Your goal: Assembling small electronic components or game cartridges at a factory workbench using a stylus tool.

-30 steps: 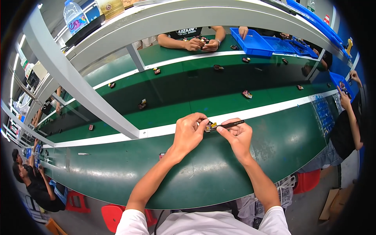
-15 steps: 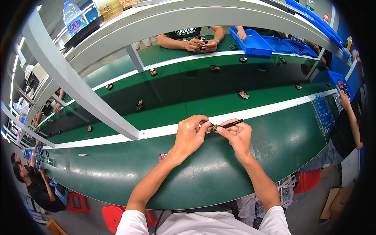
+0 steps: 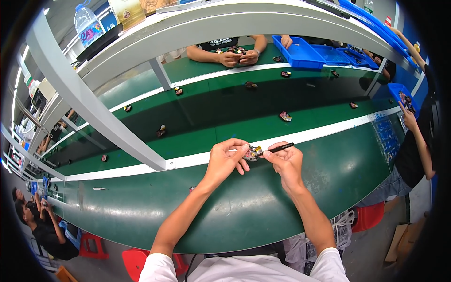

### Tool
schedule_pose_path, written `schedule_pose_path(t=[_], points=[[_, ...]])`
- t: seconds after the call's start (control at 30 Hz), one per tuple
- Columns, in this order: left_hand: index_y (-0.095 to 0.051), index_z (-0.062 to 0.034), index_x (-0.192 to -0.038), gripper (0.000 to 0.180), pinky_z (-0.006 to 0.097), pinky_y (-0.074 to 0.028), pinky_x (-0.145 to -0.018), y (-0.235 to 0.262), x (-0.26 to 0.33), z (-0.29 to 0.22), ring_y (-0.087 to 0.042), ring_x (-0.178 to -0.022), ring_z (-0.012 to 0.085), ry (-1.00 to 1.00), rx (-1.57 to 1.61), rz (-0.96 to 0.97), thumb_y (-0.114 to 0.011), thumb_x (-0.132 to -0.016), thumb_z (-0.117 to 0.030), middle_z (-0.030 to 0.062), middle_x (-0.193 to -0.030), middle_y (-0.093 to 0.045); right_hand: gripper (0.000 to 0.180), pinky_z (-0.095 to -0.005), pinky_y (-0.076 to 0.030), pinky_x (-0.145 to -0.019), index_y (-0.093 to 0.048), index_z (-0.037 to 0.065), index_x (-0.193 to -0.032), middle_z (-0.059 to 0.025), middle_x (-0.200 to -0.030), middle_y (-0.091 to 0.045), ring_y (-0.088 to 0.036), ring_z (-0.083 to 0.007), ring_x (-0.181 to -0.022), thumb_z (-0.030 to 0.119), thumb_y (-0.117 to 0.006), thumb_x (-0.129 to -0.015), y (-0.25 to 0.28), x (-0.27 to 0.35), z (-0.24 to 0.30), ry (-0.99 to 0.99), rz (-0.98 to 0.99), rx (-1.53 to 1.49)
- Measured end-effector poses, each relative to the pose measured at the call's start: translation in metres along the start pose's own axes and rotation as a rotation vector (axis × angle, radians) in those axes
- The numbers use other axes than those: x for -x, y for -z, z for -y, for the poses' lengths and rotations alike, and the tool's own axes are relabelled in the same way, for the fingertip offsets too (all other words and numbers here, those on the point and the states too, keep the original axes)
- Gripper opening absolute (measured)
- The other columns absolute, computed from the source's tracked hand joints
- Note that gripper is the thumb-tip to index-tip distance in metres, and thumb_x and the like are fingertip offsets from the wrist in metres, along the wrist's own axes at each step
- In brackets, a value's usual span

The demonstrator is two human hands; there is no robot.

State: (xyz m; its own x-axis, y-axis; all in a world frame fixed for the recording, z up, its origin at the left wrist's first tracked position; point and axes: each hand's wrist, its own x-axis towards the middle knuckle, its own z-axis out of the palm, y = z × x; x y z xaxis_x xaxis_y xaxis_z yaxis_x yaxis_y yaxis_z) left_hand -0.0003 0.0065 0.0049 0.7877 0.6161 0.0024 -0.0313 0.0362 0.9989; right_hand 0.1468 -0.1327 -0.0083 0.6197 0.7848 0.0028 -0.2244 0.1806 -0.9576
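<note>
My left hand (image 3: 227, 159) pinches a small electronic assembly (image 3: 252, 153) with dark, pinkish and yellow parts between thumb and forefinger, the other fingers loosely curled beneath. My right hand (image 3: 286, 164) is closed around slim black tweezers (image 3: 281, 147), whose tip reaches the assembly's right side near its yellow piece. Both hands are above the green workbench (image 3: 235, 202), close to its white far rail. Behind my left forearm, another small reddish part (image 3: 192, 189) on the bench is mostly hidden.
Beyond the white rail (image 3: 305, 136), a green conveyor belt (image 3: 188, 146) carries several similar assemblies, one (image 3: 285, 116) just ahead. A grey slanted post (image 3: 108, 120) stands left. Across the belt, another person's hands (image 3: 239, 58) hold parts beside a blue tray (image 3: 303, 52).
My left hand has turned and loosened its lower fingers, showing more of the assembly. The tweezers stay against it. Assemblies on the belt have shifted slightly left in the picture.
</note>
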Motion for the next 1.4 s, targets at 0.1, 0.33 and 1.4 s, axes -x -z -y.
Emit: schedule_pose_path(t=[0.1, 0.33, 1.4], points=[[-0.064, 0.0090, -0.112, 0.029, 0.026, -0.055, -0.049, -0.001, -0.001, 0.002, -0.071, -0.063, 0.0197, -0.003, 0.055, -0.005, -0.062, -0.102, -0.018, 0.0160, -0.093, -0.070, 0.018, -0.0190, -0.031, -0.045, -0.064, -0.002, -0.098, -0.0137, -0.085, -0.075, -0.054, -0.0014, -0.056, -0.001, -0.076, -0.085, -0.004, 0.002, -0.001, 0.023, -0.030, -0.032], [-0.064, 0.0095, -0.112, 0.030, 0.027, -0.057, -0.050, -0.005, 0.000, 0.004, -0.072, -0.064, 0.0221, 0.000, 0.121, -0.006, -0.061, -0.103, -0.019, 0.0163, -0.092, -0.070, 0.015, -0.0159, -0.031, -0.048, -0.068, -0.003, -0.094, -0.0059, -0.085, -0.071, -0.048, 0.0019, -0.056, -0.006, -0.078, -0.083, -0.007, 0.004, -0.016, 0.375, -0.035, 0.036], [-0.062, 0.0093, -0.112, 0.023, 0.027, -0.057, -0.049, -0.010, 0.009, -0.010, -0.071, -0.063, 0.0194, -0.045, 0.118, -0.071, -0.065, -0.098, -0.009, 0.0161, -0.091, -0.069, 0.015, -0.0157, -0.032, -0.048, -0.069, -0.003, -0.092, -0.0040, -0.085, -0.071, -0.047, 0.0021, -0.053, -0.005, -0.079, -0.082, -0.010, 0.008, -0.008, 0.436, -0.037, 0.142]])
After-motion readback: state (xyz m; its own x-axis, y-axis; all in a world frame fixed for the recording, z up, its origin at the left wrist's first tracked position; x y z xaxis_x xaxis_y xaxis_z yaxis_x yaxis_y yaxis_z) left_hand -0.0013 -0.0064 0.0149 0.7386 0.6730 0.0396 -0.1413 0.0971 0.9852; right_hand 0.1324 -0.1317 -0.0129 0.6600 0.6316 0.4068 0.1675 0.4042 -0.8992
